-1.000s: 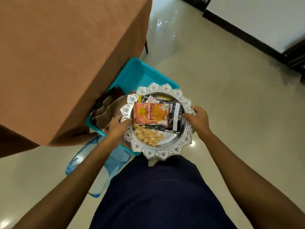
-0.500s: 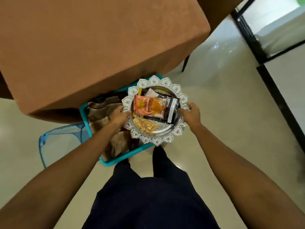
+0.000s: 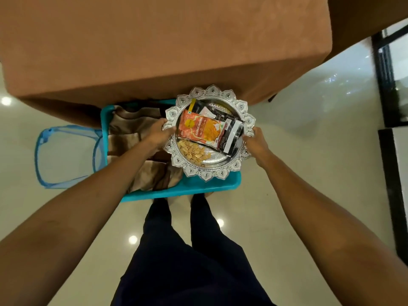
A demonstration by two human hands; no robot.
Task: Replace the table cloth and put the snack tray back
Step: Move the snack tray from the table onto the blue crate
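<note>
Up front the brown table cloth (image 3: pixel 154 40) was on, table ready. Above the teal bin (image 3: pixel 176 192) I held the silver snack tray (image 3: pixel 207 174) level, left hand (image 3: pixel 157 133) and right hand (image 3: pixel 257 140) curled round opposite rims so the snack packets (image 3: pixel 198 129) wouldn't slide.

We see the plain rust-brown fabric tablecloth (image 3: pixel 154 40) spread smooth and flat, its sides hanging down. The round silver snack tray (image 3: pixel 206 176), petal-rimmed, is held level near the cloth's front side, carrying an orange snack packet (image 3: pixel 199 131), black packets (image 3: pixel 229 138) and loose nuts (image 3: pixel 192 152).

Glossy cream floor (image 3: pixel 298 164), dark-framed glass door (image 3: pixel 395 69)
</note>
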